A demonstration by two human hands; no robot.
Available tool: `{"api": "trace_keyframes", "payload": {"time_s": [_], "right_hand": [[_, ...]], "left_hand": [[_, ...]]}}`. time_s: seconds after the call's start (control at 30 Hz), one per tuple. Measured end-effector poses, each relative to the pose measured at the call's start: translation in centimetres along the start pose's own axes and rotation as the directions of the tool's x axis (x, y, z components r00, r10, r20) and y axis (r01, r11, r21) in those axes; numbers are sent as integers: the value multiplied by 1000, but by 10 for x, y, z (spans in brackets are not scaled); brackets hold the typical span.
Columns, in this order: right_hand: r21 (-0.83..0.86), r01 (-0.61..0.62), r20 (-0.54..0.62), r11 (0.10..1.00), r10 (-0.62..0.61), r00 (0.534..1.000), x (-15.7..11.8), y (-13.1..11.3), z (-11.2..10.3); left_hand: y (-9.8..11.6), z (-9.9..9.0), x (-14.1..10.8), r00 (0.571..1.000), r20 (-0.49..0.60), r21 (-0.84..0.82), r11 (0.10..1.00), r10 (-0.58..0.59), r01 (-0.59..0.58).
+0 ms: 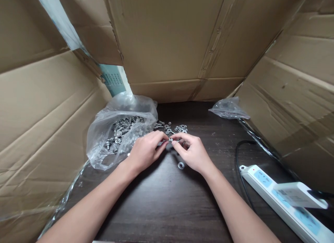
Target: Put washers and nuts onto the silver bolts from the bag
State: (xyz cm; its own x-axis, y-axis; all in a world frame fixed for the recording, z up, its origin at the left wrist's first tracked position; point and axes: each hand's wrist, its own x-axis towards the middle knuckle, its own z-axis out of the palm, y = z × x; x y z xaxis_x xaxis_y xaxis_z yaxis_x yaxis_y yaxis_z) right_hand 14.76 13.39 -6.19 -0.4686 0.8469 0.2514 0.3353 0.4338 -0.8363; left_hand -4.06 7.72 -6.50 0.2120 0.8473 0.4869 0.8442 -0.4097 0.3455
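Above the middle of the dark table, my left hand (149, 145) and my right hand (192, 150) meet at the fingertips. Both are closed in a pinch on a small silver bolt (170, 140) with what looks like a washer or nut on it; the fingers hide most of it. A single flat washer (181, 165) lies on the table just below my right hand. Beyond my fingertips are scattered loose washers and nuts (182, 128) and several bolts (159, 124). Left of my left hand, a clear plastic bag (97, 131) lies open, with many bolts (125, 126) in it.
Cardboard walls (177, 37) enclose the dark table (146, 208) at the back and both sides. A small clear plastic bag (229, 109) lies at the back right. At the right is a white power strip (271, 194) with a plugged-in adapter and a black cable (238, 163).
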Motion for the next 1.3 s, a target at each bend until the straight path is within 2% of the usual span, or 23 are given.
{"api": "trace_keyframes", "payload": {"time_s": [0.23,0.43,0.73,0.93,1.3], "right_hand": [[-28,21,23,999,-20,1000,0,-1,0],[2,32,-25,999,-32,999,0,2,2],[-43,43,16,998,-42,999,0,2,1],[17,19,-26,1000,-19,999,0,1,2],[-15,45,2,999,-45,999,0,0,2]], "left_hand": [[1,0,0,1000,4,6,1000,-12,12],[1,-1,2,1000,-6,7,1000,-10,10],[0,1,1,1000,-4,1,1000,-15,15],[1,0,1,1000,-15,0,1000,-5,5],[1,1,1,999,14,-11,999,-35,35]]}}
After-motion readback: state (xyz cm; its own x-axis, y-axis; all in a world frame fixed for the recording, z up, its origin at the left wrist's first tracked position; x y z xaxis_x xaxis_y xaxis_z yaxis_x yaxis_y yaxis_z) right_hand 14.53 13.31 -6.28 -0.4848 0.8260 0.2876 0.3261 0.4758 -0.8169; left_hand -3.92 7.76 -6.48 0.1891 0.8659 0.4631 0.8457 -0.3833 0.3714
